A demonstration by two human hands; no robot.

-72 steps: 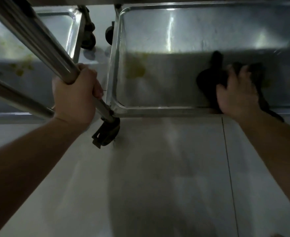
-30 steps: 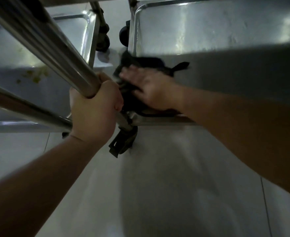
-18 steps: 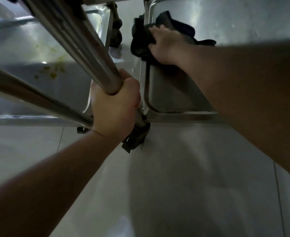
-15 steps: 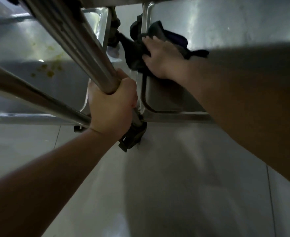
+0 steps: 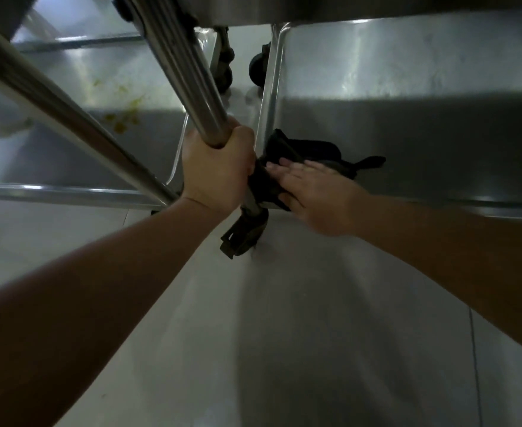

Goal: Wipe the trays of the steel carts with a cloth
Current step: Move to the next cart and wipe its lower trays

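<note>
While left hand grips cart post, right hand presses flat, fingers straight, on dark cloth. Now back at near-left corner of right tray, pulled nearer from far-left edge. Suggests corner pass nearly finished. Left tray with yellow smears not yet wiped.

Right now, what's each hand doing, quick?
Left hand: closed, gripping the cart post.
Right hand: open, fingers flat, pressing the dark cloth.
</note>
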